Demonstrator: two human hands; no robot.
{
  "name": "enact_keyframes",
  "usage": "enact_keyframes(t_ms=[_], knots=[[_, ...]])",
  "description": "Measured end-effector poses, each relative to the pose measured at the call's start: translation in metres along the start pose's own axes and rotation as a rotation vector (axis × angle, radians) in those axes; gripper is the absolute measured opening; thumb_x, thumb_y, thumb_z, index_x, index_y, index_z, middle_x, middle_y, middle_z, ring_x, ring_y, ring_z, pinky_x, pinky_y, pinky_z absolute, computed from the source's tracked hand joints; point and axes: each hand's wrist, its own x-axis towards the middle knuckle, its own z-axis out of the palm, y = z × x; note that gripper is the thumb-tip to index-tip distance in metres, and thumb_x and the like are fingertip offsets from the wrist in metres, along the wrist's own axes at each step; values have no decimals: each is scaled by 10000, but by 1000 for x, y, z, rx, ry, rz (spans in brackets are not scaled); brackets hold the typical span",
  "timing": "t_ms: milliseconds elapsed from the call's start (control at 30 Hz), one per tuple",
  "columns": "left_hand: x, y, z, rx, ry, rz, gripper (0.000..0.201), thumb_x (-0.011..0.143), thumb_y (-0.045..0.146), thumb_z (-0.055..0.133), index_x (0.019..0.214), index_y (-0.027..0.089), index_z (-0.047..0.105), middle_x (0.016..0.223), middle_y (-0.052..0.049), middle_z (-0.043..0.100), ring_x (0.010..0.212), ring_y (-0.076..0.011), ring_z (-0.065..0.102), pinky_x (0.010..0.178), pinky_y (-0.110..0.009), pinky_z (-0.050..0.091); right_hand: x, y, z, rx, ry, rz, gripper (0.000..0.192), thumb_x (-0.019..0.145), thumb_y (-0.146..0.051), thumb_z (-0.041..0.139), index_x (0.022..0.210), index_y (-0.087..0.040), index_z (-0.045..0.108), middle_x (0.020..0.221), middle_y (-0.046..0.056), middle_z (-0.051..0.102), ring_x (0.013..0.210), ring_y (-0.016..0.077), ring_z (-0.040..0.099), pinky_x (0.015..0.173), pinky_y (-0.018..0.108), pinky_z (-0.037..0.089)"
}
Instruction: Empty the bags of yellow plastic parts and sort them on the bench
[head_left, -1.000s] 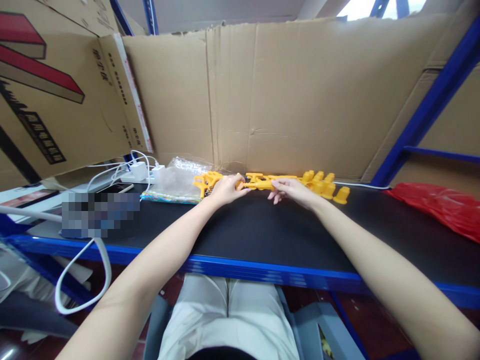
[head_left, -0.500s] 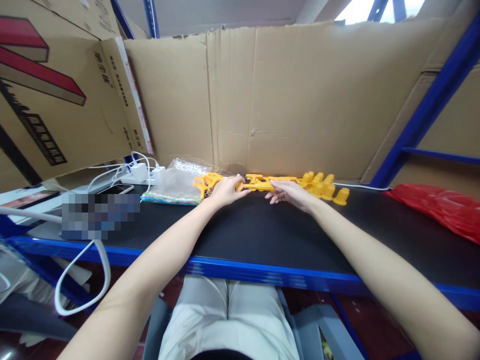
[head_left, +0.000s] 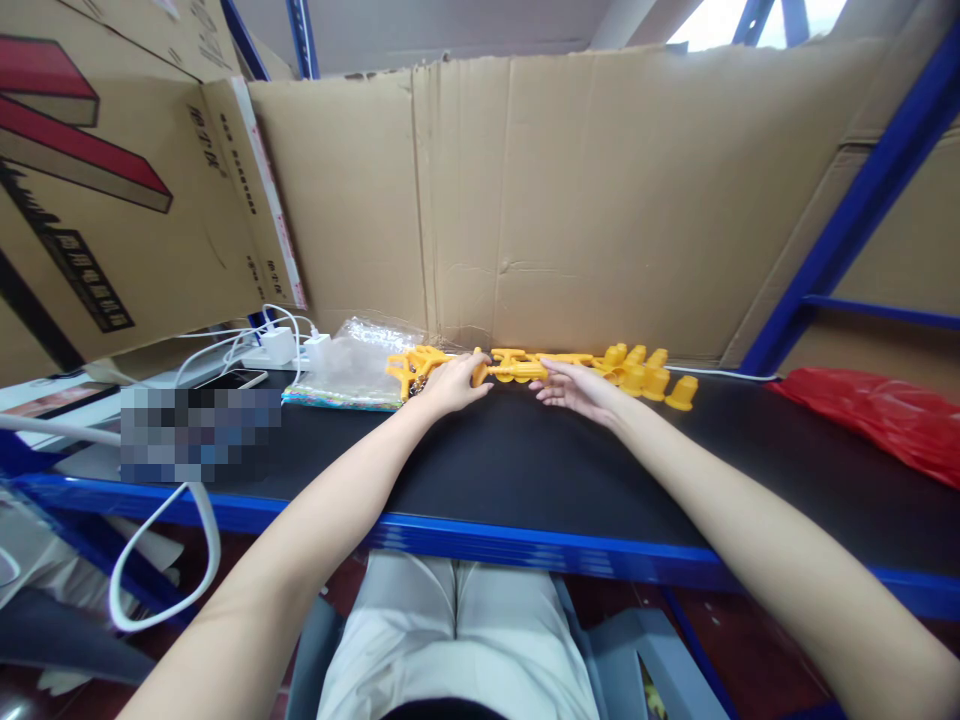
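Near the back of the black shelf top (head_left: 517,460), my left hand (head_left: 454,383) is closed on a yellow plastic piece (head_left: 481,372) with a rounded end. The fingers of my right hand (head_left: 577,388) pinch a ribbed yellow plastic rod (head_left: 526,370), its lower fingers curled loosely. A thin yellow shaft spans the gap between the two; whether they are joined I cannot tell. Behind my hands lie more yellow plastic parts (head_left: 510,355). Branched yellow pieces (head_left: 411,368) sit left of my left hand, and several yellow cup-shaped parts (head_left: 681,393) stand right of my right hand.
Clear plastic bags (head_left: 349,360) lie at the back left, near white chargers (head_left: 279,345) with cables and a phone (head_left: 231,379). A red plastic bag (head_left: 874,415) rests at the right. Cardboard (head_left: 600,200) walls the back; a blue rail (head_left: 525,540) edges the front.
My right hand has shifted very slightly, its lower fingers now curled a little differently. The ribbed rod appears turned a little; both hands keep their holds.
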Motion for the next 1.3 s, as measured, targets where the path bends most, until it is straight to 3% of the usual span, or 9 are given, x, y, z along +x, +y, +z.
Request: enact_keyframes(t_ms=[200,600,800,867,967,1067,1200,1300], knots=[[1,0,1,-3,-10,-10,370,811,349,571,1149,199,545,1083,-82,637,949,-219,617,836,-342,476,0,0,0,-41,31,25,256,870,-391,554,756,-162,564,714,65,695,561,117,621,562,229,516],[0,1,0,-30,-30,24,454,795,410,601,1189,198,530,1130,-83,633,996,-225,612,876,-346,468,-2,-2,4,10,53,50,250,902,-366,501,774,-158,554,738,89,711,593,143,666,614,248,534],[-2,5,-12,-43,-11,-19,637,842,422,538,1411,253,305,1014,-51,663,898,-196,630,786,-305,479,-4,-11,0,137,118,7,249,918,-326,450,909,-127,600,793,105,712,639,150,678,657,271,546],[-1,2,-13,-5,22,-92,518,874,372,487,1362,228,388,1027,-65,654,930,-201,618,804,-311,474,-5,-14,-2,124,177,-57,231,909,-322,459,879,-137,593,800,107,709,661,158,682,678,281,547],[0,-7,-11,108,11,-180,329,887,289,436,1161,169,574,1092,-104,617,1019,-222,578,878,-338,453,-2,-16,-4,19,325,-264,152,832,-333,584,830,-188,541,864,85,706,661,167,687,698,301,548],[-1,-12,-8,231,-85,-246,300,859,237,450,1104,162,608,1158,-125,568,1122,-259,513,941,-388,421,8,-14,1,-111,448,-463,301,718,-360,705,793,-224,447,887,55,693,611,175,681,667,327,552],[-4,-14,-3,268,-241,-297,388,862,256,426,1229,209,542,1332,-123,468,1243,-303,414,1004,-525,347,31,-13,14,-259,365,-640,418,669,-456,716,847,-230,412,796,35,672,633,200,686,630,332,545],[-5,-13,-1,255,-294,-302,418,875,290,395,1272,237,519,1430,-111,386,1296,-324,356,1027,-627,257,49,-15,26,-305,312,-736,436,679,-488,684,870,-226,393,810,36,665,689,191,686,663,331,540]])
